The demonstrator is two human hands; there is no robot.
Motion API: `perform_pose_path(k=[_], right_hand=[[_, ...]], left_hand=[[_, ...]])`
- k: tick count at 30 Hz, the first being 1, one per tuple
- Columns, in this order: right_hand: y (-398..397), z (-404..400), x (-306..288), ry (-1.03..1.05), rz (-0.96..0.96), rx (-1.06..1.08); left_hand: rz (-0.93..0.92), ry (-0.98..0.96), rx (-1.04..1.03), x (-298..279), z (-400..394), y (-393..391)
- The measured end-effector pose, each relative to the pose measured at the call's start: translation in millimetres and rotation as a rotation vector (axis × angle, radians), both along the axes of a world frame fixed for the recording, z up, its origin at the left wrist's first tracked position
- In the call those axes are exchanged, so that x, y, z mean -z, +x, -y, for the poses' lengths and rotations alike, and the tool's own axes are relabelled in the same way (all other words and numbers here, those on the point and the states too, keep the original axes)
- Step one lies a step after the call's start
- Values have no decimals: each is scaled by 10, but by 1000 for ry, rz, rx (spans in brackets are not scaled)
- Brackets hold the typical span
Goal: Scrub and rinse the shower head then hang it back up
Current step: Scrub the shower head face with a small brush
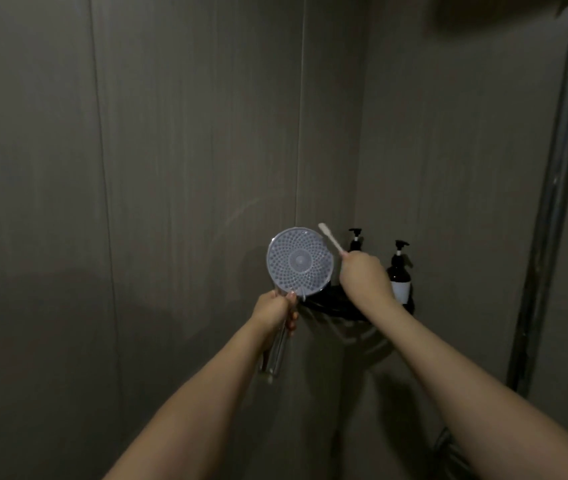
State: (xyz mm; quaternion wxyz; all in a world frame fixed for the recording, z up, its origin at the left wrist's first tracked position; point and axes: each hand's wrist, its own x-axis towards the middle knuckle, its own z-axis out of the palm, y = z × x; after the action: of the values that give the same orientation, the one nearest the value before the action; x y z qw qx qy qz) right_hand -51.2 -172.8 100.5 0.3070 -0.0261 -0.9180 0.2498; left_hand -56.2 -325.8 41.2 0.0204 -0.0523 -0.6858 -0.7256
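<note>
The round shower head [299,260] faces me, its pale nozzle plate full of small holes. My left hand [275,310] grips its chrome handle just below the head and holds it upright in front of the wall corner. My right hand [365,273] is closed around the handle of a white toothbrush [331,237]. The brush end points up and left, at the upper right rim of the nozzle plate. Whether the bristles touch the plate I cannot tell.
Two dark pump bottles [399,271] stand on a black corner shelf [338,306] behind my right hand. A chrome shower rail [552,202] runs up the right wall. Grey wall panels [137,168] fill the left and middle.
</note>
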Motion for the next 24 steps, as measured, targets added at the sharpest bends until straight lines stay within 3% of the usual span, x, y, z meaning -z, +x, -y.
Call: perform_pose_path(k=[6,11,12,15,17,22,24], right_hand=[[37,350,11,92,-24,-172],[-5,-92,-53,-164,50,37],[-1,-97,-72,-117,35,37],[58,137,-25,294,-44,-77],[91,245,101,417,-56,-165],[72,-263,20,-27,117,87],[121,-264,21,74,51,60]], left_hand=[[-23,-10,10,-33,-92,48],[-14,-7,22,-51,-79,81],[-9,-5,20,-45,-76,82],[-17,-10,6,-46,-93,79],[-26,-10,-2,-64,-114,95],[-22,-19,-6,-104,-79,130],[-14,-6,-13,-96,-80,129]])
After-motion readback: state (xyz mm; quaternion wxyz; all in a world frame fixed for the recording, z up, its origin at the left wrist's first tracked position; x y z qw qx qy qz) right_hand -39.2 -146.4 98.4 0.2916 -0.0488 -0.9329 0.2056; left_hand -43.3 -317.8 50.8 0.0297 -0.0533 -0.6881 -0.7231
